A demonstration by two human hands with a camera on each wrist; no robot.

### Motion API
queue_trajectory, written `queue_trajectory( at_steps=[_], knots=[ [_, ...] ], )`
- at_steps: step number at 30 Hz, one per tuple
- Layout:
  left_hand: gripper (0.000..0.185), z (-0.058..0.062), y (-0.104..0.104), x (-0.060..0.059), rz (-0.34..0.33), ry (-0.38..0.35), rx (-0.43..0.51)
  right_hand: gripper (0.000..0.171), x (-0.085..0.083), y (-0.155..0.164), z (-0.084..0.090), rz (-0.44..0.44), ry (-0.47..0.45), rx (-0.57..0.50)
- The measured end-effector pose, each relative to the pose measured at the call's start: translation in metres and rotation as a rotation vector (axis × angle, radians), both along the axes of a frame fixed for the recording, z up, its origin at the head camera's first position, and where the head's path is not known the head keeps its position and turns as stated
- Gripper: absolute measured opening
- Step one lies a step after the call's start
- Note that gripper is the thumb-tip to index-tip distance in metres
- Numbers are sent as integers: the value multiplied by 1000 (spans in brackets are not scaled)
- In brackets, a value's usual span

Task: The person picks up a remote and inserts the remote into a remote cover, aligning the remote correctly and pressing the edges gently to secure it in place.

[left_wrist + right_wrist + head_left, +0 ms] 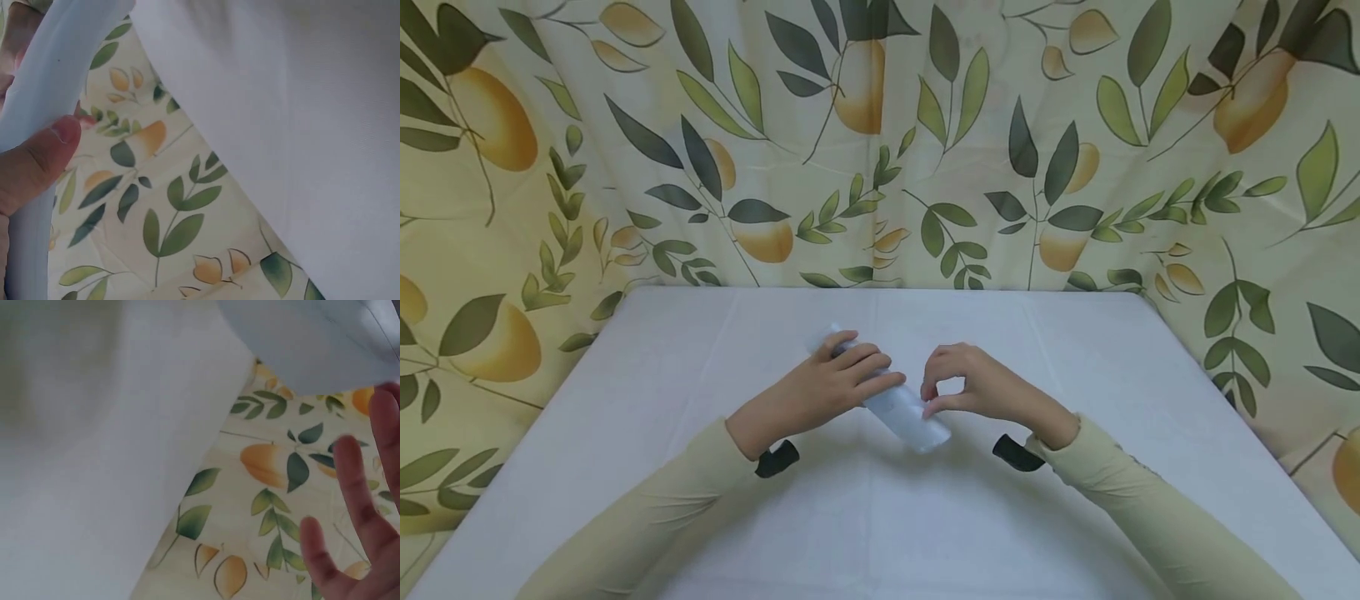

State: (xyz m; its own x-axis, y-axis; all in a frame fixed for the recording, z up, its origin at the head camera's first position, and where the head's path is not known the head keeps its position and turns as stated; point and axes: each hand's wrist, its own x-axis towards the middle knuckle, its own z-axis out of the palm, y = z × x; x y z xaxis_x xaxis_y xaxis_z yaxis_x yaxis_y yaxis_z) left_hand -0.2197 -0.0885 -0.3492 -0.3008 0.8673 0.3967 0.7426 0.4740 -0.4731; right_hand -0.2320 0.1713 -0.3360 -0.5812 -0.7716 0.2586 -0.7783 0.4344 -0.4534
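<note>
Mid-table, left hand [823, 385] gripping white roll [904, 414]; right hand [981, 385] perhaps pinching its end.

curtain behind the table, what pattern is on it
The curtain is pale cream, printed with green leaves and yellow-orange lemon-like fruit; the head view shows it best.

Head cam: high, facing fwd and down over white table [880, 517], both hands mid-frame, curtain [880, 142] behind.
L wrist cam: v. close, by thumb [37, 162], facing curtain.
R wrist cam: v. close, by fingers [356, 537].
Shared by all: table edge, leaf-print curtain.
</note>
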Motion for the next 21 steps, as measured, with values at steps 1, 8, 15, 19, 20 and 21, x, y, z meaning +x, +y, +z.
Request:
queue_trajectory(
  at_steps=[1,8,15,19,20,21],
  knots=[
    [65,1,0,0,0,15,-9,16,-2,-1,1,9,-45,-3],
    [63,2,-1,2,21,-49,12,6,-4,-5,3,31,5,49],
    [64,3,1,3,42,-192,40,19,4,-11,-4,4,463,76],
    [65,4,0,3,29,-227,52,26,4,-10,-13,15,531,39],
    [65,4,0,3,24,-232,55,28,4,-9,-15,23,533,20],
    [65,4,0,3,17,-238,60,30,4,-8,-17,34,540,0]
  ],
)
